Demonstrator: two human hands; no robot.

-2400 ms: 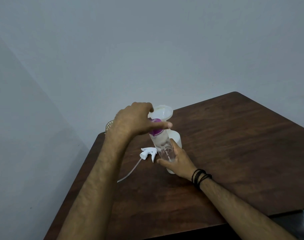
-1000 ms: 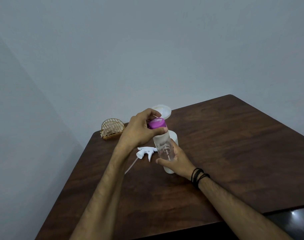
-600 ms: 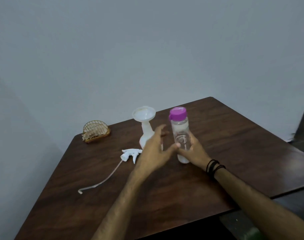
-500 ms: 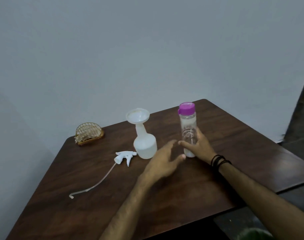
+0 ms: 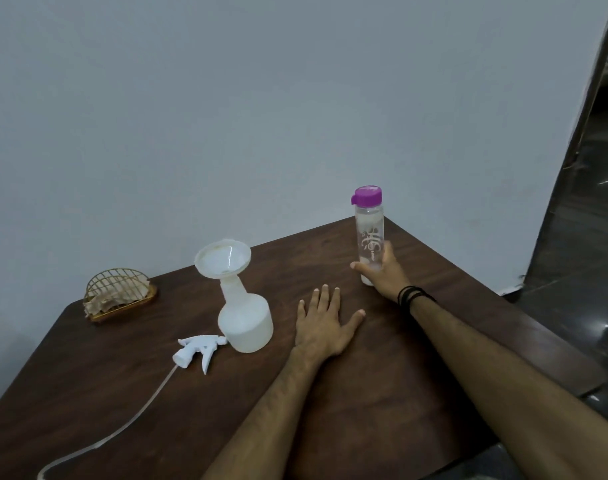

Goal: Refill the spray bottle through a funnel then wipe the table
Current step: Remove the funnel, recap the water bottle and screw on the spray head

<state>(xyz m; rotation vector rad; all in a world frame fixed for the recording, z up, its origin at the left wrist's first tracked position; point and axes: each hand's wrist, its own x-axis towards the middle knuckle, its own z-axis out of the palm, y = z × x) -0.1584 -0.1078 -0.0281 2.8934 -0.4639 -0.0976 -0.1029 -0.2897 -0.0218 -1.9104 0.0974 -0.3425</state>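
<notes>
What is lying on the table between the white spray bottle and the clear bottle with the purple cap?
In the head view, only the left hand, flat on the table, lies between the spray bottle and the clear bottle.

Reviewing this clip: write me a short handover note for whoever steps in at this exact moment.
Left hand: flat and open on the table, holding nothing.
Right hand: wrapped around the lower part of the clear water bottle, which stands upright near the table's far right corner with its purple cap on.
Spray bottle: upright mid-table, with the funnel seated in its neck.
Trigger head: off, lying on the table beside the spray bottle with its tube trailing toward the near left edge.
Wire basket: far left corner, with what looks like a cloth.
Fill level: cannot tell.
Left: remove funnel, refit trigger head, wipe table.
</notes>
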